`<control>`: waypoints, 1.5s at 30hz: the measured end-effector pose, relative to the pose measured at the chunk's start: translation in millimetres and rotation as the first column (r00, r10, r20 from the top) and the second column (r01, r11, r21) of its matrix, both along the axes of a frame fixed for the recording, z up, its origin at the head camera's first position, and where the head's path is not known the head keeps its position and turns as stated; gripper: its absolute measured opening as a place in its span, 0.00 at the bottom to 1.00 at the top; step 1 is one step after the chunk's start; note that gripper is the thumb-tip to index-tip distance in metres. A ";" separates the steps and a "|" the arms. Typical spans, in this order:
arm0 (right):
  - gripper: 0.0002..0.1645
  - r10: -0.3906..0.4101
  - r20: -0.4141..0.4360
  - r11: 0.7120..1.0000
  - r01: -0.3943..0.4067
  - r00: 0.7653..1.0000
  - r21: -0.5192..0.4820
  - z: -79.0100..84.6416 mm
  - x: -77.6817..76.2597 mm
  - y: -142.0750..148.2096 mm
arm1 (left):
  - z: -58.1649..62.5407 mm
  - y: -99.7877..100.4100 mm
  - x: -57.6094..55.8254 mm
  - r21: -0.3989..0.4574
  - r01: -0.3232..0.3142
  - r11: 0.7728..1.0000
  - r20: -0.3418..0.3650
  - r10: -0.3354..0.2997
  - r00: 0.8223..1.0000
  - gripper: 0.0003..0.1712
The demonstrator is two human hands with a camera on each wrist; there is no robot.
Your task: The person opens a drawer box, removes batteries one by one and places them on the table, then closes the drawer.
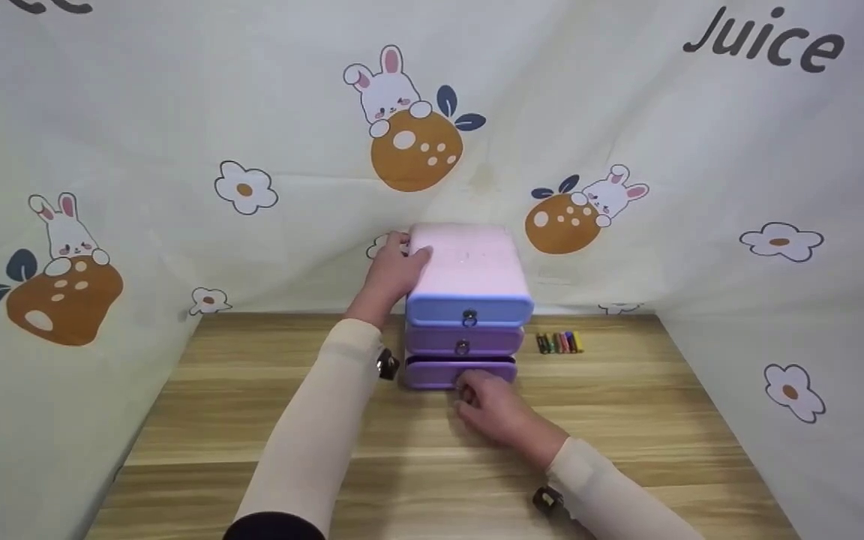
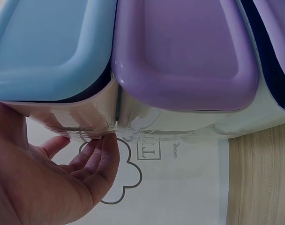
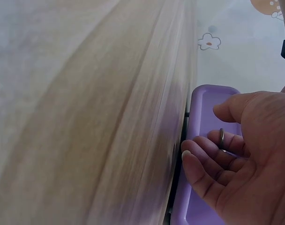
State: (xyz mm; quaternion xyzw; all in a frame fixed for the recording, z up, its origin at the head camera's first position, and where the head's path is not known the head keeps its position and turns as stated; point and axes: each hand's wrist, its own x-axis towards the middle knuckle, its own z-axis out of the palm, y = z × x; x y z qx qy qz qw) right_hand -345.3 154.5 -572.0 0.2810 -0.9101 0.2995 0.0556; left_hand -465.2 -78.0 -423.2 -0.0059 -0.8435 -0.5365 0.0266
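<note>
A small drawer cabinet (image 1: 466, 259) has a pink top, a blue top drawer (image 1: 436, 310), a purple middle drawer (image 1: 428, 341) and a purple bottom drawer (image 1: 428, 375). The bottom drawer stands slightly out, with a dark gap along its top. My left hand (image 1: 396, 271) rests against the cabinet's left side near the back, thumb by the top edge. In the left wrist view its bent fingers (image 2: 102, 161) touch the pink side wall. At the bottom drawer's front, my right hand (image 1: 496, 409) has curled fingers at a metal ring pull (image 3: 221, 139); one finger appears hooked through it.
A row of several short coloured crayons (image 1: 559, 343) lies right of the cabinet on the wood-grain table (image 1: 627, 420). Behind the cabinet hangs a pale cloth (image 1: 289, 112) printed with rabbits and flowers, and it also closes off both sides.
</note>
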 end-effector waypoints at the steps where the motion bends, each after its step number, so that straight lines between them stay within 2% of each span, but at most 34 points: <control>1: 0.09 -0.004 0.008 1.000 0.004 1.000 0.002 0.0 -0.2 -0.2 | 0.3 0.0 0.1 -0.002 -0.001 1.000 0.002 0.001 1.000 0.36; 6: 0.08 -0.014 0.034 1.000 0.014 0.999 0.011 0.3 -1.9 -1.2 | 1.2 0.9 0.7 -0.007 -0.003 1.000 0.010 0.003 1.000 0.37; 15: 0.09 -0.016 -0.011 1.000 0.016 1.000 0.021 0.2 -5.5 -2.3 | 1.7 -0.1 0.3 0.008 0.016 1.000 -0.016 -0.016 1.000 0.36; 29: 0.13 -0.046 0.036 0.998 0.045 0.998 0.032 -0.9 -8.5 -5.0 | 3.0 1.7 0.4 -0.014 0.003 1.000 -0.008 -0.003 1.000 0.36; 35: 0.13 -0.062 0.070 0.998 0.060 0.996 0.031 0.5 -7.7 -4.1 | 2.4 3.5 0.2 -0.016 0.016 1.000 -0.009 -0.016 1.000 0.36; 45: 0.19 -0.047 0.052 0.999 0.045 0.998 0.022 -1.2 -7.1 -2.5 | 4.4 3.0 0.9 -0.039 0.025 0.999 -0.021 -0.026 0.999 0.35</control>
